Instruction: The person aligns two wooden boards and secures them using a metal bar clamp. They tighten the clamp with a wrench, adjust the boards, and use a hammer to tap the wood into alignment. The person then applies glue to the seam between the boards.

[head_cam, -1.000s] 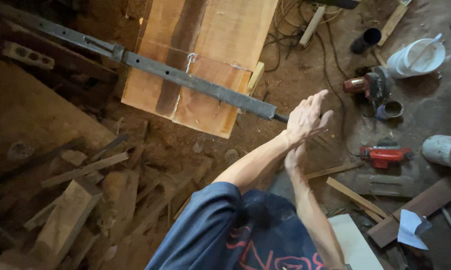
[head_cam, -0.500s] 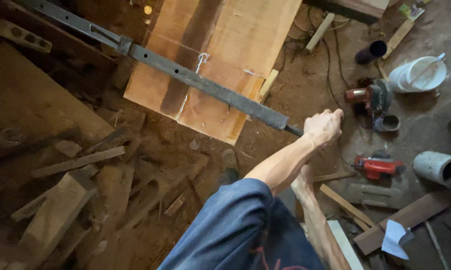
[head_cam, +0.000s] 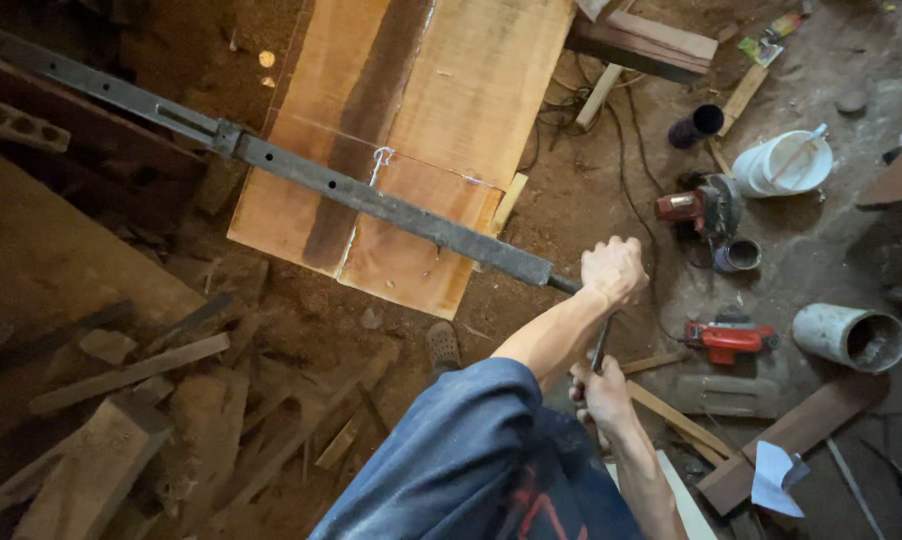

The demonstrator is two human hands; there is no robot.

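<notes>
Steel bar clamp (head_cam: 371, 200) lies slantwise across the glued wooden slab (head_cam: 411, 140) on the floor: long, stiff, likely heavy. Left hand (head_cam: 614, 270) is closed around its near end; right hand (head_cam: 603, 395) grips the thin crank handle (head_cam: 600, 345) below, the best hold

L hand (head_cam: 613, 270) gripping bar clamp (head_cam: 391, 205) end over wood slab (head_cam: 411, 130), R hand (head_cam: 603, 395) on handle (head_cam: 601, 345)

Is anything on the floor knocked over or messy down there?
Yes. A grey bucket lies tipped on its side at the right, mouth open. Wood offcuts lie in a jumble at the lower left, and a black cable snakes loose across the dirt. The left hand grips the end of the long metal bar clamp.
</notes>
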